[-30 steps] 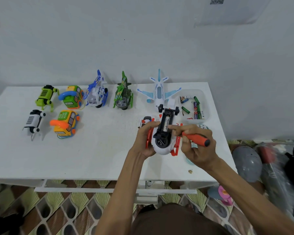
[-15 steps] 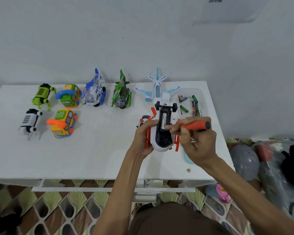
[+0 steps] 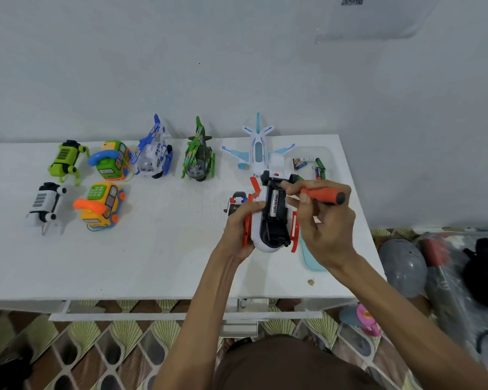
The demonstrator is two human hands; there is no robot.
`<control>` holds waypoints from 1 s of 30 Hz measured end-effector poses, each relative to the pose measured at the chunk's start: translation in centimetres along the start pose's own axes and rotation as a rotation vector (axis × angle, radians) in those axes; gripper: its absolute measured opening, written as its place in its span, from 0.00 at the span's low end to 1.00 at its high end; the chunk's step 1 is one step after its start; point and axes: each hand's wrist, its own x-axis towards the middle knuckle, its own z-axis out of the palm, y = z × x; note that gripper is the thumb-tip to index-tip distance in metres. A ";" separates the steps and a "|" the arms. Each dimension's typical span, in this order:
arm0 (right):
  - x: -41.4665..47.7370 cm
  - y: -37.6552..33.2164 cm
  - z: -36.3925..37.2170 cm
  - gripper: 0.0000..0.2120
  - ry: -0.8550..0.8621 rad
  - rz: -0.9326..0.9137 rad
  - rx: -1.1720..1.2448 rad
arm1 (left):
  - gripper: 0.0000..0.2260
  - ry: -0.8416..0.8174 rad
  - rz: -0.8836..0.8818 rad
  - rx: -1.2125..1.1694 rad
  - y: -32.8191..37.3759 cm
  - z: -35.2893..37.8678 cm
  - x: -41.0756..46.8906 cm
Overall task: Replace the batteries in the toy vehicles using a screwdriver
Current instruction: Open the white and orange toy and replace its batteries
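Observation:
A white and red toy helicopter point(image 3: 271, 218) lies belly up above the table, its black battery bay open with a silver battery point(image 3: 275, 205) showing inside. My left hand point(image 3: 238, 229) grips the toy's left side. My right hand point(image 3: 324, 220) holds an orange-handled screwdriver point(image 3: 321, 195), its tip hidden at the bay's upper right edge, with fingertips touching the toy there. A clear tray point(image 3: 331, 156) with several loose batteries point(image 3: 319, 168) sits at the back right.
Other toys stand on the white table point(image 3: 152, 249): a white plane point(image 3: 258, 149), a green helicopter point(image 3: 199, 160), a blue helicopter point(image 3: 154, 159), two phone buses point(image 3: 103, 205), two robot dogs point(image 3: 44, 202). A teal lid point(image 3: 310, 257) lies under my right wrist. Bags clutter the floor at right.
Both hands have lifted the helicopter farther from me. The screwdriver has swung from pointing down-right to lying nearly level across the bay's top edge.

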 end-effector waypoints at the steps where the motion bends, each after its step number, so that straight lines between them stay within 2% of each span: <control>1: 0.0 0.1 0.0 0.11 -0.002 0.005 -0.017 | 0.19 0.004 -0.002 0.006 -0.1 0.0 0.0; 5: 0.5 -0.2 0.0 0.03 -0.014 0.080 -0.037 | 0.13 0.011 -0.010 0.005 -0.4 -0.3 -0.1; 9: 1.6 -1.3 0.2 0.03 -0.021 0.134 -0.071 | 0.20 0.043 -0.027 -0.003 -0.8 -0.3 0.0; 15: 4.1 -0.9 0.0 0.04 -0.010 0.302 -0.086 | 0.14 0.046 -0.057 -0.011 -1.4 -0.4 -0.3; 20: 4.8 -0.2 -0.3 0.10 -0.002 0.418 0.034 | 0.19 0.084 -0.052 -0.071 -1.6 -0.6 -0.1; 23: 4.8 -0.2 0.1 0.11 0.072 0.430 0.215 | 0.14 0.049 -0.032 -0.116 -1.6 -0.6 0.0; 25: 5.1 -0.2 0.3 0.09 0.129 0.474 0.335 | 0.15 0.025 -0.033 -0.152 -1.3 -0.5 0.0; 27: 5.4 0.1 0.2 0.09 0.170 0.513 0.356 | 0.18 0.016 -0.037 -0.176 -1.1 -0.4 0.0; 30: 5.5 1.5 -0.2 0.08 0.216 0.538 0.259 | 0.17 0.046 -0.013 -0.176 -0.9 -0.9 -0.1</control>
